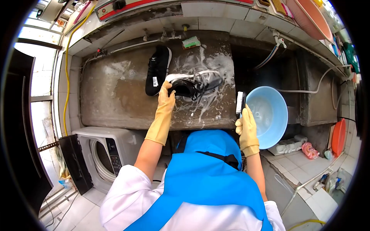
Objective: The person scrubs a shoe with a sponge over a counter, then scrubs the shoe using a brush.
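Observation:
My left hand (166, 96), in a yellow rubber glove, grips the heel end of a black sneaker (185, 89) with a white sole. That sneaker lies on its side, its toe covered in suds and pointing right. Beyond my left hand a second black sneaker (157, 69) with a white tag rests on the slab. My gloved right hand (248, 127) is closed around a scrub brush (241, 103) with pale bristles and a dark edge. The brush is by the left rim of a light blue basin (283, 111), which holds cloudy water.
White foam (221, 63) is spread over the stone slab (115, 104). A green-and-white soap packet (191, 42) lies near the back wall. Taps (163, 36) and a white faucet (279, 40) are behind. A washing machine (104, 154) stands lower left, a pink bag (309, 150) lower right.

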Available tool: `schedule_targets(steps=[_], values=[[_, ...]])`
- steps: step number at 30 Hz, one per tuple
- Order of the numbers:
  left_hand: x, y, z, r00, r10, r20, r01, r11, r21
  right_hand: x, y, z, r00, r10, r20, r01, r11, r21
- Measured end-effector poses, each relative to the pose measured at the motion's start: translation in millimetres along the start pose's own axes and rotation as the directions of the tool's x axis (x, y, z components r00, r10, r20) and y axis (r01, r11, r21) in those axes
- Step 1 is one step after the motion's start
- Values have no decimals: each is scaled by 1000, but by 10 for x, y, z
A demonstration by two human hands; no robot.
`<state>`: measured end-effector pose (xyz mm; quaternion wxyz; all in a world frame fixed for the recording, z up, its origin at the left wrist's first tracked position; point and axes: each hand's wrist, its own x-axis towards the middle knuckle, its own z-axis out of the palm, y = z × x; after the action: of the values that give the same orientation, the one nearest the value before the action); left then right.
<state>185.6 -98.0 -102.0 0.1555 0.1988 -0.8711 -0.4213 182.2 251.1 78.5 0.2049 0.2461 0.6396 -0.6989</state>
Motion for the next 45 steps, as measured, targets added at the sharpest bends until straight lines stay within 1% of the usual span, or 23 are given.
schedule_targets(steps=[1,2,4,6,10,12,16,20,22,25,28,29,30,31,32,34,35,36,38,40,42,44,45], values=[[83,36,-37,998,53,-20,-56,976,-211,2,14,-8,1000,4,-11,-4,1000,-11],[96,97,-77,999,44,-17,-47,951,-306,2,28,-28,1000,8,-21,-8,1000,-24],[322,95,-167,988,151,9,-134,901,-413,0,67,-30,1000,6,-23,-6,1000,-3],[460,310,-260,974,225,-21,-207,847,-490,-20,105,-24,1000,11,-15,-11,1000,-4],[569,678,-320,978,190,-85,-204,789,-579,-138,72,30,999,26,-46,-26,1000,0],[570,858,-336,993,120,-23,-98,675,-732,-155,94,9,999,42,-24,-43,998,-46],[614,923,-344,982,186,20,-106,643,-758,-221,36,15,998,59,-4,-59,996,-73],[605,1071,-455,968,230,103,-44,557,-829,-260,27,2,1000,26,11,-25,993,-114],[598,1088,-464,981,155,118,-7,635,-773,-234,66,-1,999,43,12,-41,994,-98],[647,1045,-376,970,192,149,-12,651,-759,-188,146,-22,998,66,20,-64,996,-61],[850,1118,-197,969,114,220,48,785,-618,-163,275,-91,997,76,2,-76,997,-28],[1015,1184,-14,964,122,234,-25,924,-381,-125,372,-142,997,78,19,-78,997,3],[1047,1133,45,968,148,202,-60,920,-386,-47,428,-136,995,75,64,-76,997,22],[1132,1413,143,941,194,278,-140,969,-202,-126,229,-55,991,98,94,-101,995,27],[1236,1729,312,898,230,375,-240,970,-21,-16,439,-100,990,99,101,-103,994,26],[1517,1510,711,847,198,494,-278,956,94,-54,243,-45,980,157,121,-160,987,18],[1495,1679,878,793,143,592,-288,945,156,-6,316,-42,981,162,102,-162,987,-6],[1600,1552,1007,793,143,592,-288,944,158,19,319,-39,981,163,104,-163,987,-5],[1844,1128,1474,662,64,746,-348,909,231,16,276,-49,975,207,80,-209,978,18],[1824,1284,1406,718,69,692,-333,908,255,71,352,-94,972,218,93,-224,972,66],[1754,1587,1148,727,60,684,-304,921,243,121,397,-126,964,257,69,-263,961,86],[1735,1531,1070,701,40,712,-313,915,256,167,437,-118,958,279,63,-284,954,91],[1725,1422,1068,637,-9,771,-301,918,259,207,463,-111,955,292,53,-296,952,83]])
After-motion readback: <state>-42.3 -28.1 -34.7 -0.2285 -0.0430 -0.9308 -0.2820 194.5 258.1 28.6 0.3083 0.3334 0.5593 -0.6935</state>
